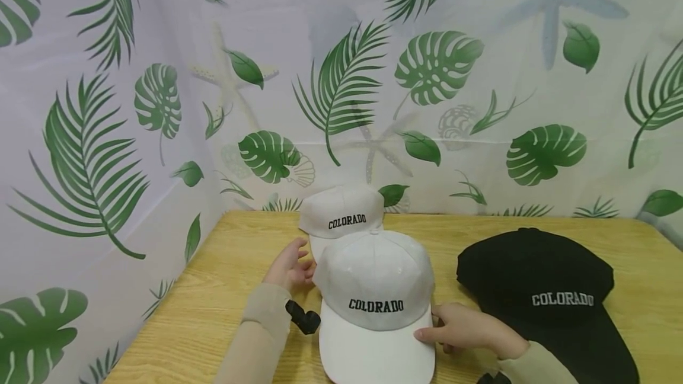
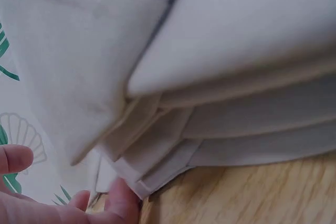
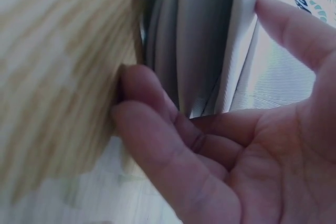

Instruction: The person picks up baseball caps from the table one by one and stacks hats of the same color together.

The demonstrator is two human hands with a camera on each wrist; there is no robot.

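Note:
A stack of several white baseball caps (image 1: 376, 271), the top one lettered COLORADO, lies on the wooden table with its brims toward me. My right hand (image 1: 469, 329) grips the stack's right side, thumb on the top brim. In the right wrist view, its fingers (image 3: 152, 140) curl beside the layered brims (image 3: 205, 40). My left hand (image 1: 290, 265) is at the left side, fingers loosely bent. The left wrist view shows a fingertip (image 2: 122, 198) at the lowest corner of the layered caps (image 2: 241, 124). Behind stands another white COLORADO cap (image 1: 341, 209), partly hidden.
A black cap (image 1: 533, 265) with white COLORADO lettering lies to the right, its brim toward the near right. The wooden table (image 1: 208, 277) meets a leaf-printed cloth backdrop (image 1: 341, 99) at the back and left. Dark wrist devices (image 1: 303, 317) are on both wrists.

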